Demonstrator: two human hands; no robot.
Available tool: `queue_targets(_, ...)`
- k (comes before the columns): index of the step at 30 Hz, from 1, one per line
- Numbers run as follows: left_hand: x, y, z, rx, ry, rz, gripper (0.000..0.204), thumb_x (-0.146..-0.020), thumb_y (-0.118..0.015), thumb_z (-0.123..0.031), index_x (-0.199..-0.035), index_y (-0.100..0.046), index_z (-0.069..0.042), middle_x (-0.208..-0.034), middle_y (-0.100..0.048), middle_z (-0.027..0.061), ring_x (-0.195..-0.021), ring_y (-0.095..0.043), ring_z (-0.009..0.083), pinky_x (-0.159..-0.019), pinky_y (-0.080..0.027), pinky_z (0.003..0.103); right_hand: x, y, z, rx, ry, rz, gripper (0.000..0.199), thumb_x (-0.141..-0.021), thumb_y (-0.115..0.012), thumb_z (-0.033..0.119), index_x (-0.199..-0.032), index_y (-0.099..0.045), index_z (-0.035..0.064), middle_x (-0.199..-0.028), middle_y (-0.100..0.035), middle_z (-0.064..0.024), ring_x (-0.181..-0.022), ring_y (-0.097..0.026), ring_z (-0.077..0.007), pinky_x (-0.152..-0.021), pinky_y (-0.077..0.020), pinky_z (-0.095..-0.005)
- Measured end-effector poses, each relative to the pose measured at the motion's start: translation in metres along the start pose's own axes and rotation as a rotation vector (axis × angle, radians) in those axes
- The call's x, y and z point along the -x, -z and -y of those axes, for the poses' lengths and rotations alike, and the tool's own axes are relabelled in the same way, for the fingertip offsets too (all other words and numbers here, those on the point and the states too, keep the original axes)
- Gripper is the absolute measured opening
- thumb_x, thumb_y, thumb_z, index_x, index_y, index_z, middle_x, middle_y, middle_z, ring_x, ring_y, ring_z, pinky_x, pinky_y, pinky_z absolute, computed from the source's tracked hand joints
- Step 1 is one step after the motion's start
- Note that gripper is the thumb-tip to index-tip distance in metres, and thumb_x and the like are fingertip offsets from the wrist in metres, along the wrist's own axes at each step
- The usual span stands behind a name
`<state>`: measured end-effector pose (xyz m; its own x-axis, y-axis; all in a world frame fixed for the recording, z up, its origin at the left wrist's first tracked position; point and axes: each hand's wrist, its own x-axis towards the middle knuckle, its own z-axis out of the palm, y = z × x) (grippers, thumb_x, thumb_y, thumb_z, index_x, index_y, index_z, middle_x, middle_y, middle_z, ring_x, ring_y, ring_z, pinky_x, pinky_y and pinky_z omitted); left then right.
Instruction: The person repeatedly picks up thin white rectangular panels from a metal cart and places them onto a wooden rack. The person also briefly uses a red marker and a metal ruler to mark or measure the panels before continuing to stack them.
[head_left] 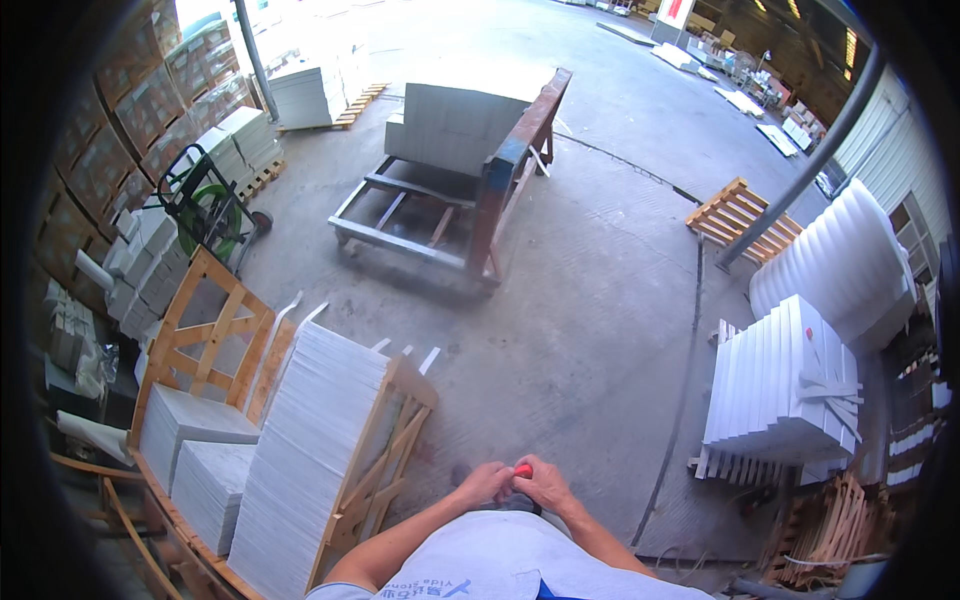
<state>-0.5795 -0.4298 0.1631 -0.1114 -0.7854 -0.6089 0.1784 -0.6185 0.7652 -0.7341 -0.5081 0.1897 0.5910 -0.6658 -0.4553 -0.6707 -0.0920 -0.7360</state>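
Close together in front of my light shirt, both hands meet at the lower middle. My right hand (546, 486) is closed on a small red object (523, 470); only a bit of it shows, too small to tell its kind. Beside it, my left hand (484, 484) has its fingers curled in, and what they pinch, if anything, is hidden. To the left of my hands stands a wooden crate (400, 440) packed with upright pale stone slabs (310, 440). Two shorter stacks of slabs (212, 490) sit further left in the crate.
A metal A-frame rack (410, 250) bearing grey slabs (450, 125) stands ahead. At right are a pallet of white-wrapped slabs (770, 390), a big foam roll (840, 270), a wooden pallet (740, 215) and a post (800, 180). A strapping cart (205, 205) stands left.
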Motion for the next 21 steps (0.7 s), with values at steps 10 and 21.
queue_targets(10,-0.105,0.065,-0.073,0.185,-0.028,-0.127,0.023,-0.087,-0.053,-0.022,-0.088,-0.059,0.001,-0.073,-0.059,0.0077,-0.058,-0.054,0.0142,-0.056,-0.044,0.027,-0.168,0.06,-0.003,-0.362,0.12,0.417,0.036,-0.094,-0.042,0.03,-0.103,-0.061,0.0008,-0.094,-0.063,-0.0064,-0.086,-0.057,-0.0164,-0.078,-0.045,-0.03)
queue_targets(21,-0.151,0.155,-0.17,0.666,-0.328,-0.712,0.02,-0.087,-0.052,-0.022,-0.077,-0.055,-0.004,-0.063,-0.055,0.004,-0.052,-0.053,0.013,-0.049,-0.042,0.024,-0.342,0.165,0.075,0.168,0.104,0.642,0.035,-0.08,-0.05,0.027,-0.098,-0.063,-0.001,-0.088,-0.064,-0.0148,-0.084,-0.059,-0.0239,-0.075,-0.0453,-0.0309)
